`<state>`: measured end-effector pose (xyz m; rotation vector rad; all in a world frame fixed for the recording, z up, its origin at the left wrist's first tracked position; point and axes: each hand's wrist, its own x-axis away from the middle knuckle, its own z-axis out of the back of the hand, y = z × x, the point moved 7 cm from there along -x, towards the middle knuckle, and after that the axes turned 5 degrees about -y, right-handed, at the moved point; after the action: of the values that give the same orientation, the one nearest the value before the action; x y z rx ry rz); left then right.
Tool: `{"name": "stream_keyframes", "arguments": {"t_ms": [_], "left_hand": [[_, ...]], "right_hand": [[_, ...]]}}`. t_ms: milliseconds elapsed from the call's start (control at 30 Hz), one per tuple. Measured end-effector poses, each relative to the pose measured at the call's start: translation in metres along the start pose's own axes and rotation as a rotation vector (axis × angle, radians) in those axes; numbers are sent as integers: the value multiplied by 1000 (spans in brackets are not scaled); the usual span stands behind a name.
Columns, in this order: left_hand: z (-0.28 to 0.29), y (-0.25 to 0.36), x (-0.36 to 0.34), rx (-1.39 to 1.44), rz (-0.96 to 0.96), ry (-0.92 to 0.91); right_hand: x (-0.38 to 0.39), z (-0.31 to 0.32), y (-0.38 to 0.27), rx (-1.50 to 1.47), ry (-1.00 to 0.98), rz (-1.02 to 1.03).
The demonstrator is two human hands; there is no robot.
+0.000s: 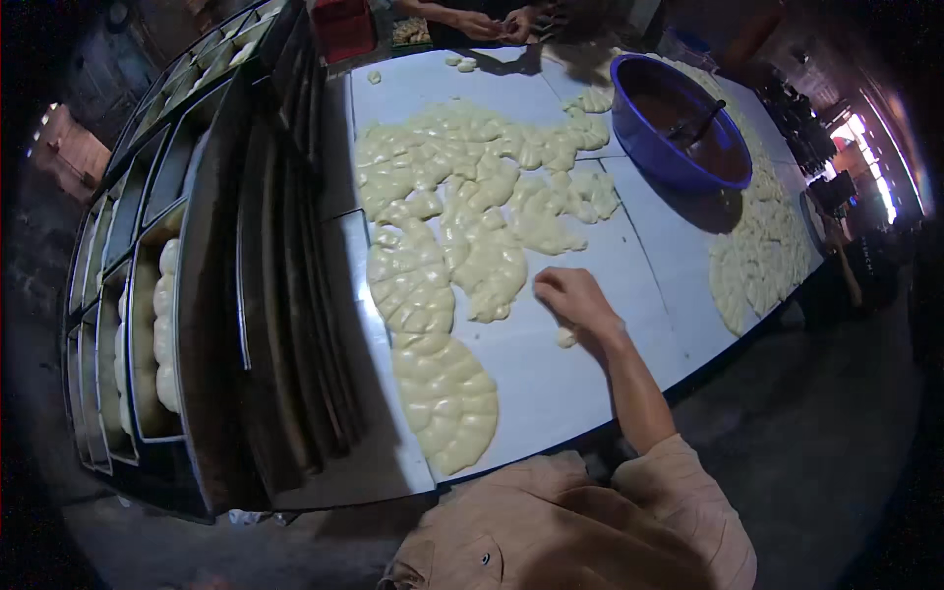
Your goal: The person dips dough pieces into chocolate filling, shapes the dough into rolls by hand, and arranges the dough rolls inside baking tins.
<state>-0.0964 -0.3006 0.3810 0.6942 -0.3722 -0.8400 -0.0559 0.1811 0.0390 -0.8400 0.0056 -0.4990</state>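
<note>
My right hand [578,298] is over the white tabletop [560,383], just right of the spread dough pieces. Its fingers are curled in, and what they hold, if anything, is hidden. A small lump of dough [566,337] lies by my wrist. Pale, glossy dough pieces [485,251] sit pressed side by side across the left and middle of the table. One rounded group of dough [447,403] reaches toward the near edge. My left hand is not in view.
A blue basin [678,167] with brown contents and a dark utensil stands at the back right, beside more dough pieces [762,256]. Racked metal tins [157,324], some holding dough, and dark stacked trays [285,295] line the left. Another person's hands [497,27] are at the far edge.
</note>
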Motion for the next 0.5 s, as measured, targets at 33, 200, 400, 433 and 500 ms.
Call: {"name": "stream_keyframes", "arguments": {"t_ms": [33,200,400,433,500], "left_hand": [[-32,4,-10,77,46,-98],[-172,-23,-60,153,480,-262],[-313,-61,-175,274,457,-68],[-324,-55,-200,266,404,-70],[-342,-49,-245,280,374,-85]], "right_hand": [[1,1,0,-70,-122,-111],[-13,40,54,-72,-8,66],[-25,130,152,-103,258,-135],[-32,144,157,-81,264,-110],[-53,166,160,-45,331,-3]]}}
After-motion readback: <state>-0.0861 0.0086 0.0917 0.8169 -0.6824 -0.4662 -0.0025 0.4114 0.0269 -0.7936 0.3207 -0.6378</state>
